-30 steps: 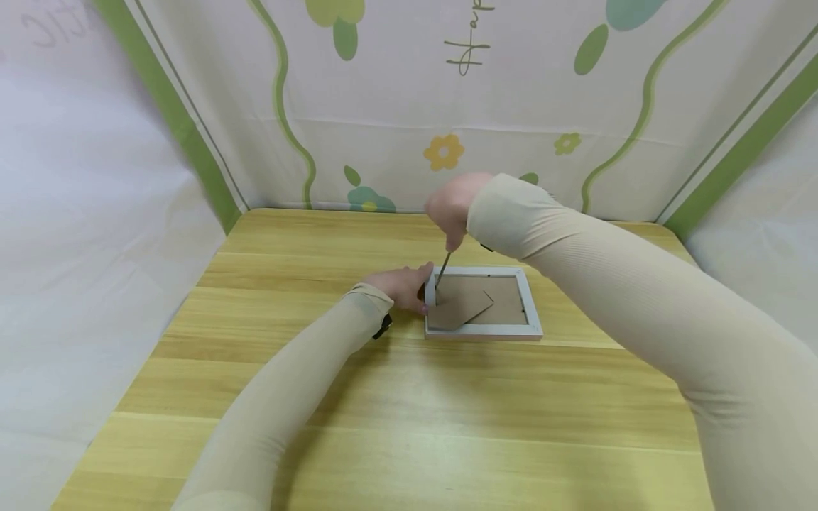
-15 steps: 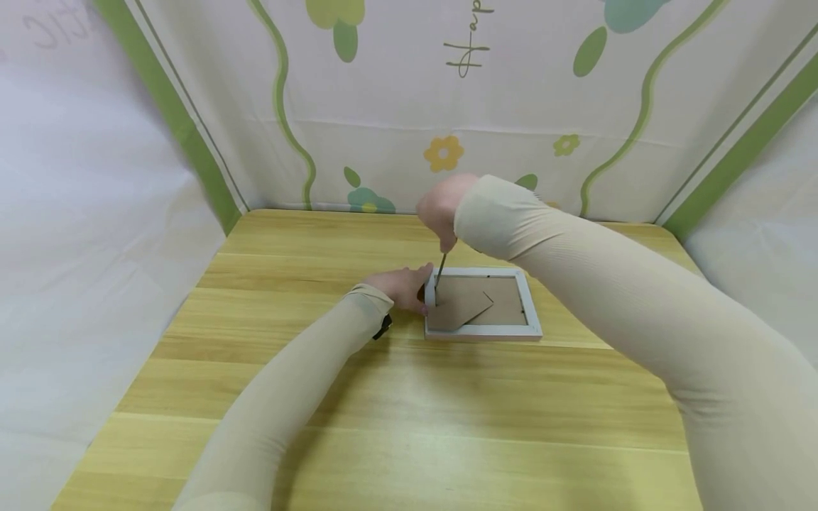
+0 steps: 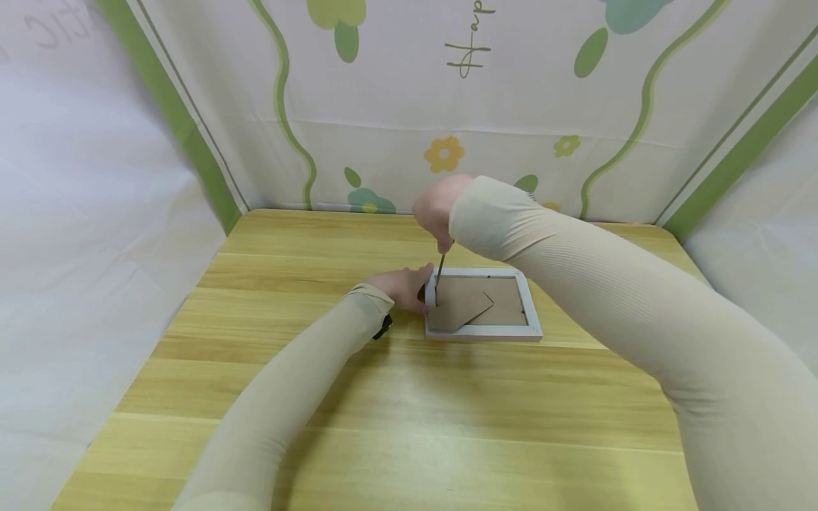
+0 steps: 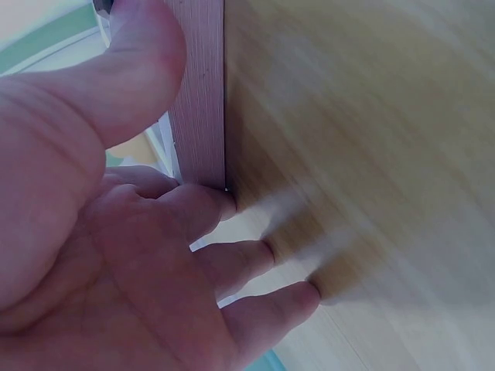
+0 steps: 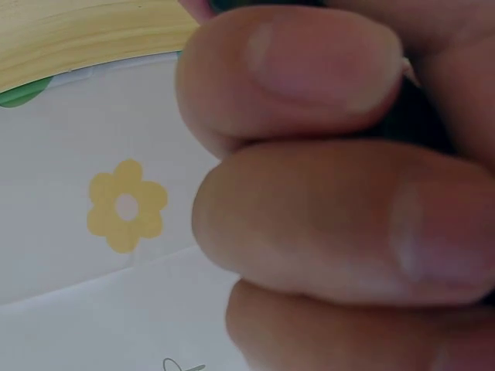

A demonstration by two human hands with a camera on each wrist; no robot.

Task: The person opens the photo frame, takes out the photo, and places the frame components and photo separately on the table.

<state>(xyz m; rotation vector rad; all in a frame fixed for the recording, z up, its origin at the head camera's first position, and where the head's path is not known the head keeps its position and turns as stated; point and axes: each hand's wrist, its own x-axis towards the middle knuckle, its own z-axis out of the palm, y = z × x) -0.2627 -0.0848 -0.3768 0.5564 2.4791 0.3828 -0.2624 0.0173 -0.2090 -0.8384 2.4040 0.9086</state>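
Backdrop (image 3: pixel 371 92): pale printed cloth w/ green borders, flowers & leaves, behind & at both sides.
Worktop (image 3: pixel 383 440): wood-grain, carries the frame toward its far side, prob. b/c both arms reach it there.
Dark band (image 3: pixel 383 327): at L cuff, mostly under sleeve.
L hand (image 3: pixel 401 287): at frame's left end; thumb against the end edge, other fingers fairly straight, tips down on worktop. Not curled round anything; prob. braced so frame can't slide.
R hand (image 3: pixel 441 209): above that same end, fingers curled tight round a dark handle (image 5: pixel 425 116); prob. held high so the tool points steeply down.
Shaft (image 3: pixel 440 271): thin, slightly tilted, runs from R hand to inner edge of frame's left side; looks like tip meets it, prob. working where board & rim join.
Frame (image 3: pixel 486 331): white rim, flat on worktop, back side up, L hand at its left end.
Stand (image 3: pixel 456 314): brown flap over lower left of the backing board (image 3: pixel 509 298).
Tabs: small dark bits on right (image 3: pixel 522 311) & far inner edges.
Unclear: tool type, most of handle (inside fist), exact tip contact; frame's front face down, unseen. R-wrist view = mainly fingers & cloth, no frame.
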